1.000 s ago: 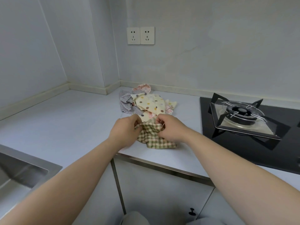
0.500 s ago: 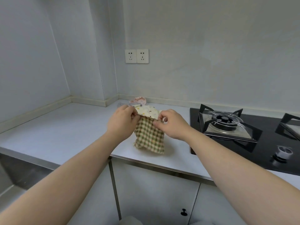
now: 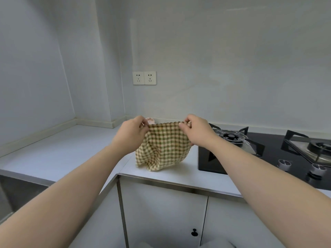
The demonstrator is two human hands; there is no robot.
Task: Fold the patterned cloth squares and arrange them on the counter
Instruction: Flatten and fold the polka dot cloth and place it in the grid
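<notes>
The left hand [image 3: 129, 135] and right hand [image 3: 196, 130] each pinch a top corner of a green-and-cream checked cloth [image 3: 163, 146], holding it spread above the pale counter [image 3: 59, 151]. A black gas hob [image 3: 268, 154] sits to the right.

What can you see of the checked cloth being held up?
The checked cloth is a soft fabric square in green and cream gingham. It hangs spread out with its top edge stretched level, the left hand pinching one upper corner and the right hand the other. Its rumpled lower edge hangs near the white counter; contact is unclear.
</notes>
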